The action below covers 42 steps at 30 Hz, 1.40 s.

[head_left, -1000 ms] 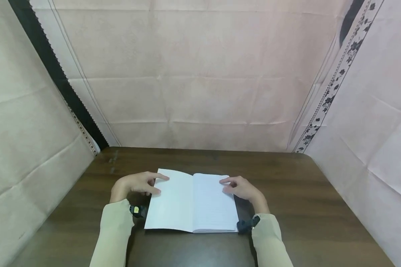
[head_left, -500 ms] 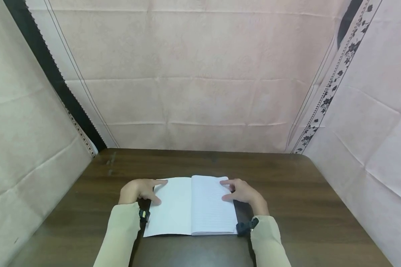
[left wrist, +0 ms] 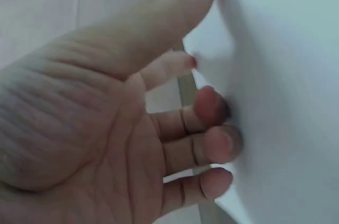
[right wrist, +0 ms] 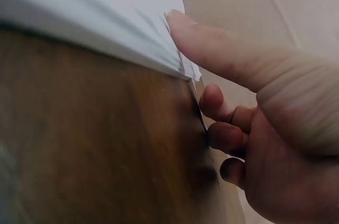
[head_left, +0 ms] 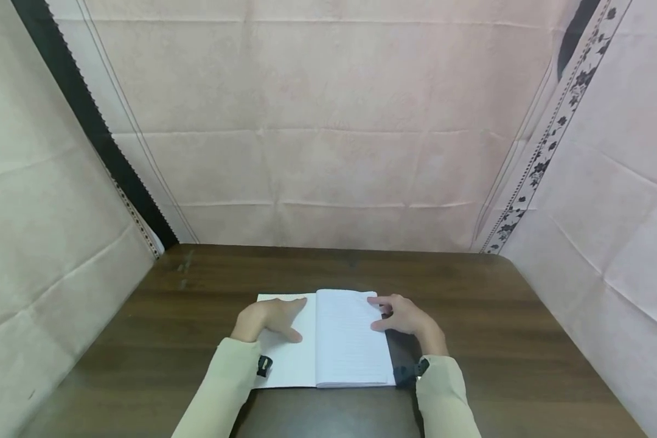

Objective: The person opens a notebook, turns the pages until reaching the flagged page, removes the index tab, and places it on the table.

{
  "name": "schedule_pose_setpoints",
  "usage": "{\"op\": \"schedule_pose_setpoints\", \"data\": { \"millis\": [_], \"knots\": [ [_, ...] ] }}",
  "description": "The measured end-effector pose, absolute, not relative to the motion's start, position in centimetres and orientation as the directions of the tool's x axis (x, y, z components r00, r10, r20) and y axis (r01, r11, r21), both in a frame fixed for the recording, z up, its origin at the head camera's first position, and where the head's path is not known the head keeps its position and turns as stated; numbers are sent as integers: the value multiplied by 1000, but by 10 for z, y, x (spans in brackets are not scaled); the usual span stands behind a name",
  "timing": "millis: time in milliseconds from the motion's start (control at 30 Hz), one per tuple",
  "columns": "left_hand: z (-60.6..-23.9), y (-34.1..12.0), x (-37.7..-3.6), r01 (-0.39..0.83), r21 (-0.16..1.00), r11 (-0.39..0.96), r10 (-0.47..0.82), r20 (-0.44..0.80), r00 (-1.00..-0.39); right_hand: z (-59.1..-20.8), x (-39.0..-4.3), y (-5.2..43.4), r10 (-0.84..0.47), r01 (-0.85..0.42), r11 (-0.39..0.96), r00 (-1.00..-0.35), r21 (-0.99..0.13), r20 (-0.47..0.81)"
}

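Note:
An open notebook (head_left: 350, 347) lies on the table, its right page ruled and its left page (head_left: 290, 371) plain white. My left hand (head_left: 267, 319) lies over the upper left page, thumb and index finger spread towards the spine. In the left wrist view, the fingertips (left wrist: 221, 143) meet the white paper, loosely bent. At the notebook's right edge, my right hand (head_left: 407, 315) holds the side of the pages. The right wrist view has its thumb (right wrist: 198, 36) on the paper, with other fingers curled beside the edge; the index finger is hidden there.
The notebook rests on a dark brown wooden table (head_left: 514, 353). Pale creased cloth (head_left: 328, 152) hangs behind it and on both sides. Each wrist carries a small dark camera device.
My left hand has slid right, from the notebook's left edge to near its spine. The left page, raised earlier, now lies flatter. The right hand stays at the right edge.

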<state>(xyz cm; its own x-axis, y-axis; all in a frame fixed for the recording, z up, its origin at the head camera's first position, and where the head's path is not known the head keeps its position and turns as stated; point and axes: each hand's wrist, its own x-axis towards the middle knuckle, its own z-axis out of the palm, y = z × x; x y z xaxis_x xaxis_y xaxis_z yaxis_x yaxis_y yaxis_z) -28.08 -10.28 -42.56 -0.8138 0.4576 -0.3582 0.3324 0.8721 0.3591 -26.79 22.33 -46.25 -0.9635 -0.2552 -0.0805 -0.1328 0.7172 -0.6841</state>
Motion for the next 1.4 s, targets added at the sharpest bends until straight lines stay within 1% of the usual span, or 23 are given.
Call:
{"op": "schedule_pose_setpoints", "data": {
  "millis": [333,467,600,733,833,1100,1267,1400],
  "knots": [
    [-434,-81,-284,394,349,850,501,-304,-811,-465,-272,234,-234,-106,734,-967,-671,-103],
    [-439,-78,-285,410,363,837,515,-269,-814,-467,-273,238,-252,-127,736,-963,-665,-96],
    [-442,-73,-284,453,378,808,554,-224,-802,-469,-272,242,-265,-140,737,-960,-662,-91],
    [-443,-65,-284,504,351,789,589,-200,-783,-467,-271,244,-264,-134,737,-960,-662,-99],
    [-443,-60,-283,519,336,786,596,-191,-780,-465,-272,246,-266,-133,736,-959,-664,-103],
    [-445,-58,-284,498,351,793,583,-201,-787,-462,-272,242,-285,-134,731,-951,-669,-121],
    [-445,-56,-282,451,392,802,553,-199,-809,-463,-272,241,-261,-117,729,-959,-674,-115],
    [-446,-54,-281,444,402,801,553,-214,-805,-463,-270,238,-240,-92,736,-962,-671,-131]
  ]
}}
